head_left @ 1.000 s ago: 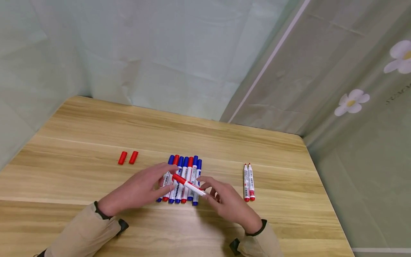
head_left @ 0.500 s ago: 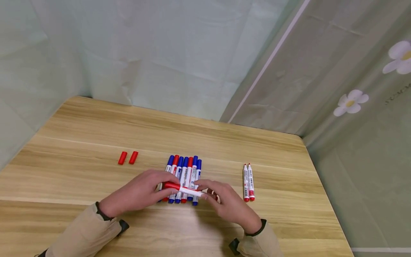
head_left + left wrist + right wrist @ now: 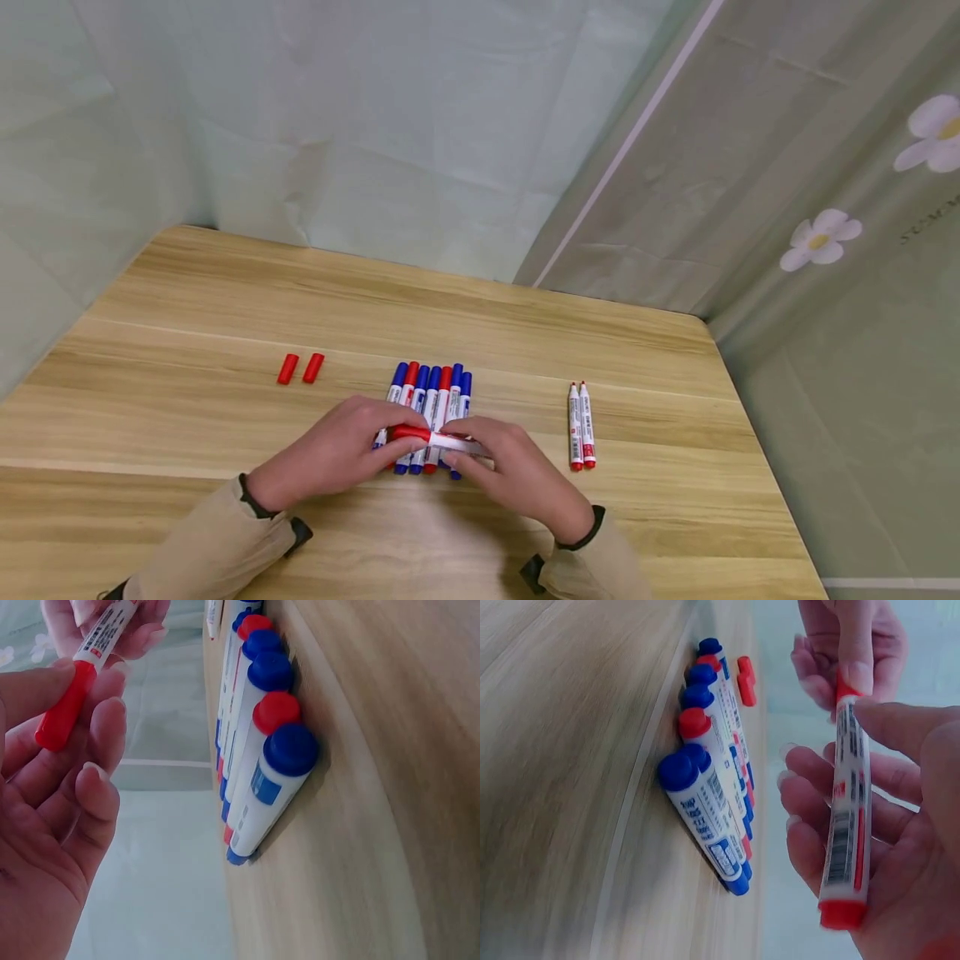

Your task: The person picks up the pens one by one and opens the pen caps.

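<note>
Both hands hold one red-capped white marker (image 3: 847, 817) above the row of markers. My left hand (image 3: 337, 446) pinches its red cap (image 3: 66, 709) between thumb and fingers; the cap sits against the white barrel. The right hand (image 3: 517, 475) grips the barrel, thumb on top and fingers beneath, as the right wrist view shows. Under the hands lies a row of several capped markers (image 3: 431, 404), blue and red, side by side on the table. Their lower ends are partly hidden by the hands in the head view.
Two loose red caps (image 3: 301, 368) lie on the wooden table (image 3: 225, 283) at the left. Two uncapped red markers (image 3: 581, 425) lie side by side at the right, tips pointing away. A pale curtain (image 3: 390, 125) hangs behind the table.
The left hand has closed on the red cap, which it was beside a second ago. The marker has turned from slanting to nearly level, and the right hand has shifted slightly left along it.
</note>
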Tool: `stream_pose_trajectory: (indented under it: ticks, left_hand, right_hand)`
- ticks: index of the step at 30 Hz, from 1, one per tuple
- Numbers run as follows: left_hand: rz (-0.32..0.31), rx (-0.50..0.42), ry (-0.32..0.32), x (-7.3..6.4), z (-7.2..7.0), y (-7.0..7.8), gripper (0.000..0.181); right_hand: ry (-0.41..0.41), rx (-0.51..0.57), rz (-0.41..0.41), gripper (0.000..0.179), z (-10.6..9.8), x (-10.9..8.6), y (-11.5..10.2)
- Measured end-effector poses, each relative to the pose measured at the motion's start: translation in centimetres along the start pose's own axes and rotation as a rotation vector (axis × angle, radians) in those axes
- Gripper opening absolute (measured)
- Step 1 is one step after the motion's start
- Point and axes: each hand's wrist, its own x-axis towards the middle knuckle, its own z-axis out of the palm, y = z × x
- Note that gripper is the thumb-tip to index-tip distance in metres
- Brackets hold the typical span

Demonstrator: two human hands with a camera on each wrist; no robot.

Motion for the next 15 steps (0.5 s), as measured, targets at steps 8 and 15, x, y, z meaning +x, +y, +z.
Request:
stream_pose_trajectory:
  ticks: [8,15]
  left_hand:
    - [-0.040,0.027,-0.017,0.06,0.42,0.37,0.020]
    - [-0.048,0.038,-0.038,-0.11,0.64,0.34,0.023]
  right_hand:
    - [-0.022,-0.088,0.054,0.024,0.17,0.53,-0.55]
    - [-0.042,-0.158,0.058,0.028,0.11,0.76,-0.62]
